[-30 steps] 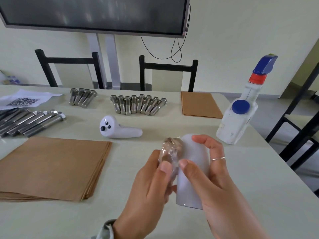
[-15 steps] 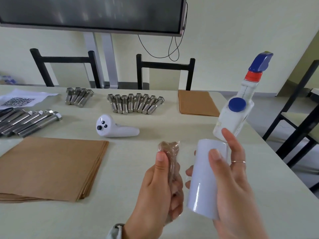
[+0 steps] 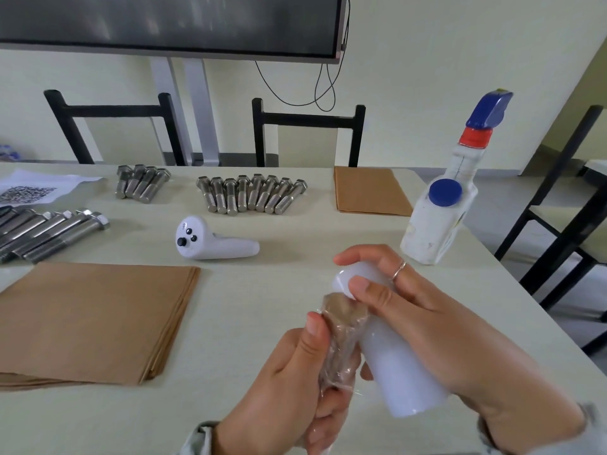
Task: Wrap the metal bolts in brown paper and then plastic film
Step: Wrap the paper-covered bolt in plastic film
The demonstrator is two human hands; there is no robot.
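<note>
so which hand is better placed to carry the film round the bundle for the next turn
Probably the right hand: it already grips the white roll of plastic film, pressed against the brown paper-wrapped bundle. The left hand holds that bundle upright, so it should only steady it.

A single head-worn camera is looking forward and down across the table (image 3: 230, 290) from its near edge, facing the wall-mounted screen (image 3: 164, 24) beyond the table's far edge. It is sitting close above the table's near right part, and no second view is sharing the scene.
</note>
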